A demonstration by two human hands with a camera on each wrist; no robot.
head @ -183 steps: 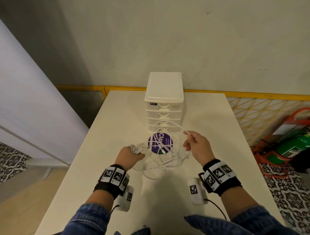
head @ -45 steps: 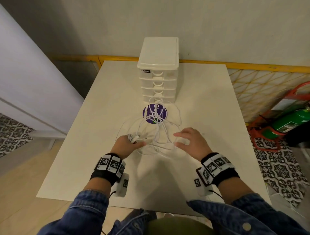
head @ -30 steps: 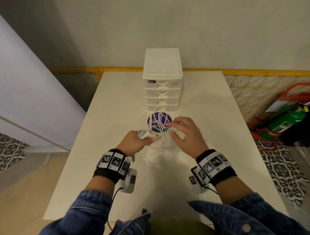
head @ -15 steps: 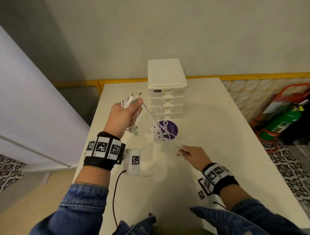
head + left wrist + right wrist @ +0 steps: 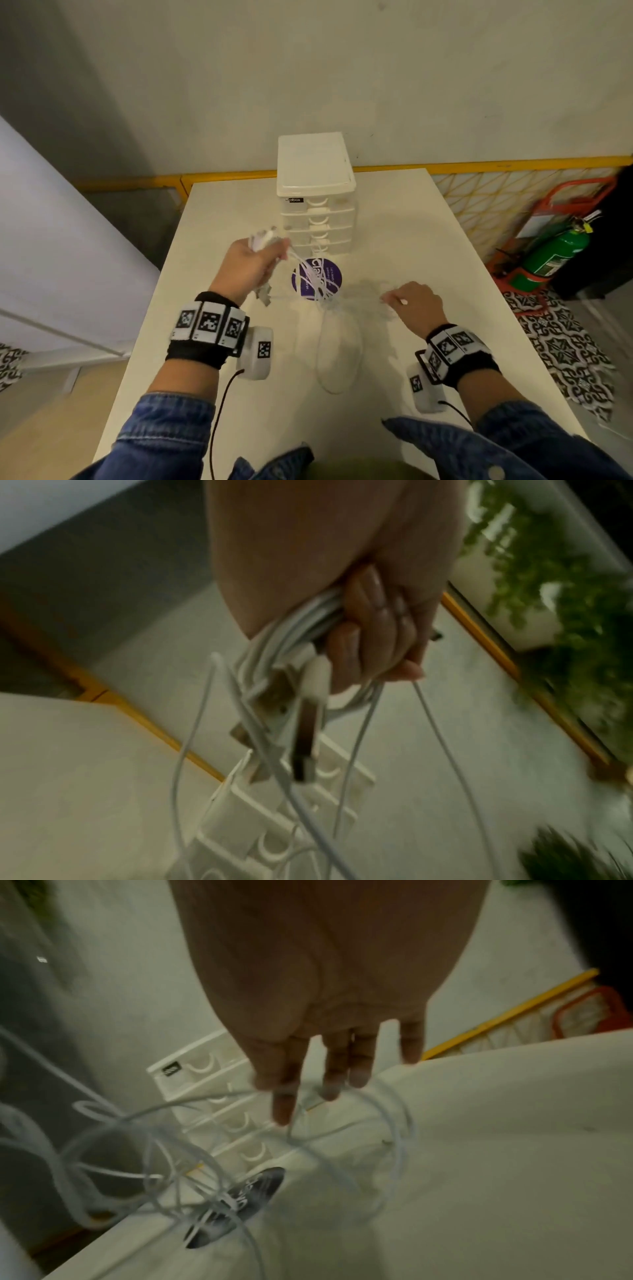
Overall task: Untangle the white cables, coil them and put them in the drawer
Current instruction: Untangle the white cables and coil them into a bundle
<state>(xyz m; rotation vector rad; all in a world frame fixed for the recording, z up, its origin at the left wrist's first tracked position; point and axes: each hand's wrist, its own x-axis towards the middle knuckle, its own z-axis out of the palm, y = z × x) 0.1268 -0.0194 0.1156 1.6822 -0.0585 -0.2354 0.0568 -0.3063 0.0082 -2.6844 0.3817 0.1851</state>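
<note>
My left hand (image 5: 260, 257) is raised above the white table (image 5: 411, 240) and grips a bunch of white cables (image 5: 301, 631); its fingers (image 5: 369, 642) curl round the strands, and metal plugs (image 5: 304, 739) dangle below. Strands run down from it to a tangle (image 5: 323, 298) over a purple round sticker (image 5: 334, 277). One long loop (image 5: 320, 353) lies on the table toward me. My right hand (image 5: 407, 303) hovers low at the right, its thumb and forefinger (image 5: 282, 1107) meeting on a thin strand (image 5: 394, 1123). The white drawer unit (image 5: 315, 192) stands behind with every drawer closed.
The drawer unit (image 5: 205, 1096) sits mid-table near the far edge. A yellow rail (image 5: 513, 162) and mesh run behind the table. A green fire extinguisher (image 5: 555, 253) in a red stand is on the floor at right. A pale wall panel (image 5: 51, 222) is at left.
My left hand has lifted the cable bunch off the table and now holds it a little lower than half a second ago. My right hand has drawn out to the right with a strand.
</note>
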